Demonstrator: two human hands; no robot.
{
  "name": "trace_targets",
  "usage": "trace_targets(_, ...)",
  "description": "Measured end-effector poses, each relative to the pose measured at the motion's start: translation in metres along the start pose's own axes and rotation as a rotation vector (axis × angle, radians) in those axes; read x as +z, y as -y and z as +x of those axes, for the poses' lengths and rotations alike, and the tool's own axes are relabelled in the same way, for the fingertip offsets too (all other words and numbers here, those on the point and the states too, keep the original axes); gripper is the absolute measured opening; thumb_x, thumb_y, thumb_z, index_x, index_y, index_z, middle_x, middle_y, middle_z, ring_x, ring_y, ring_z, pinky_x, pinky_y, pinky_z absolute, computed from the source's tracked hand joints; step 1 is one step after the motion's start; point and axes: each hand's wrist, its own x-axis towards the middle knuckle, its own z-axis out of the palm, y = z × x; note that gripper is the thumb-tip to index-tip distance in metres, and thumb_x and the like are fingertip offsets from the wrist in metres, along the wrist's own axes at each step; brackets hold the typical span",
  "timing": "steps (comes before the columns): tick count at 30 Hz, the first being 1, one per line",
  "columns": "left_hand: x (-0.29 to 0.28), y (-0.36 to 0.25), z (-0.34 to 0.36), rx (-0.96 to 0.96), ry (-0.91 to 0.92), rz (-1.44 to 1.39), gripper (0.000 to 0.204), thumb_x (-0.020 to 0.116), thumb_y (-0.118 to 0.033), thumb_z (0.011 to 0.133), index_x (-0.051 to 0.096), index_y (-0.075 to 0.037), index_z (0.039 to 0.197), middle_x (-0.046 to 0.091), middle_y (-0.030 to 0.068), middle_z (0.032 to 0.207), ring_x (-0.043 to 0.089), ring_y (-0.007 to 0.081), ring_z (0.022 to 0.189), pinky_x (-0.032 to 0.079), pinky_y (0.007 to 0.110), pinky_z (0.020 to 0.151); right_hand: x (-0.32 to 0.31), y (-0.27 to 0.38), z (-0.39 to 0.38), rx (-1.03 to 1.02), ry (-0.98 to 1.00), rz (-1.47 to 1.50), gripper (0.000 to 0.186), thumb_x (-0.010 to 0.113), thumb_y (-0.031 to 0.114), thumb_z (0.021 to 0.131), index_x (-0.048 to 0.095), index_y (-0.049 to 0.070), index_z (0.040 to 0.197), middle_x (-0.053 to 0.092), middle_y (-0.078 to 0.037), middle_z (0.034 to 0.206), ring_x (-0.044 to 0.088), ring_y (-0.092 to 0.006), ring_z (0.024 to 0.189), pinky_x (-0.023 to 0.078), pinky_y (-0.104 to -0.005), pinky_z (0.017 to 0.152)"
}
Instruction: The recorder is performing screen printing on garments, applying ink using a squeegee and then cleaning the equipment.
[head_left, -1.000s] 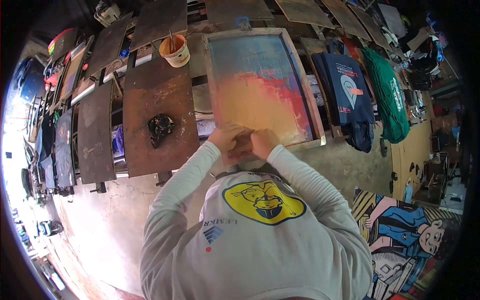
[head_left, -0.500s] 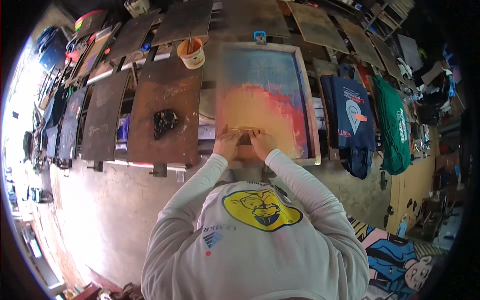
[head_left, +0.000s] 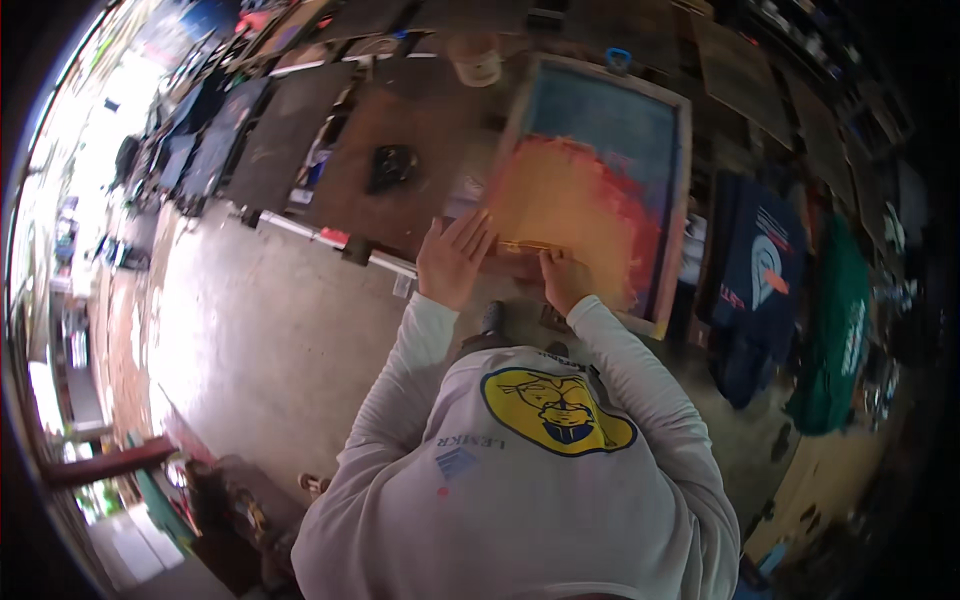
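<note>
A wooden-framed printing screen [head_left: 684,160] lies in front of me, its mesh smeared with orange and red ink below a blue-grey area. Across the near part of the mesh is a squeegee [head_left: 525,247] with an orange-coated edge. My right hand [head_left: 567,282] grips its right end with bent fingers. Beside the screen's left edge, my left hand [head_left: 450,265] is raised with fingers stretched out and holds nothing. A blue clamp handle [head_left: 618,60] stands at the far end of the frame.
To the left is a brown board [head_left: 430,115] bearing a black crumpled lump [head_left: 391,166]. A pale ink bucket [head_left: 478,68] stands beyond it. On the right hang dark blue printed fabric pieces [head_left: 755,270] and a green fabric stack [head_left: 838,330]. Concrete floor [head_left: 270,330] lies below.
My left hand has let go of the squeegee and opened out to its left. My right hand still grips it. The whole view has swung, shifting the tables up and rightward.
</note>
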Motion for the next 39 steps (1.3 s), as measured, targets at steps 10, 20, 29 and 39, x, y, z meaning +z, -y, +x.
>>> trace_targets(10,0.031,0.0,-0.053,0.251,-0.122,-0.331,0.074,0.047,-0.054,0.099,0.045,0.01,0.137,0.049,0.0232,0.143,0.044,0.0326,0.136,0.034,0.04,0.117,0.008,-0.014,0.001,-0.109,-0.065,0.046,0.031,0.056,0.01,0.082,0.063,0.001,0.111,0.065,-0.016,0.104,0.064,-0.0337,0.096,0.057,-0.0426,0.076)
trace_targets(20,0.014,0.0,-0.084,0.4,-0.26,-0.315,0.072,0.057,-0.052,0.095,0.049,0.01,0.132,0.053,0.0218,0.138,0.048,0.0324,0.133,0.037,0.042,0.115,-0.057,-0.034,0.013,-0.177,0.191,0.161,0.028,0.064,0.018,0.078,0.068,0.007,0.103,0.07,-0.014,0.09,0.067,-0.0338,0.088,0.055,-0.046,0.077)
trace_targets(29,0.015,-0.003,-0.092,0.469,-0.265,-0.311,0.073,0.059,-0.053,0.093,0.051,0.01,0.13,0.056,0.0214,0.135,0.05,0.0331,0.13,0.039,0.041,0.114,-0.017,-0.047,0.041,-0.117,0.084,0.055,0.019,0.062,0.019,0.078,0.069,0.005,0.088,0.071,-0.017,0.087,0.068,-0.0363,0.078,0.055,-0.0465,0.076)
trace_targets(39,0.002,0.013,-0.073,0.395,-0.278,-0.296,0.073,0.059,-0.053,0.093,0.05,0.008,0.132,0.056,0.0218,0.135,0.052,0.0329,0.128,0.041,0.041,0.112,-0.063,-0.067,0.002,-0.009,-0.028,0.287,0.018,0.061,0.024,0.08,0.066,0.006,0.084,0.067,-0.021,0.079,0.066,-0.0405,0.075,0.053,-0.0498,0.068)
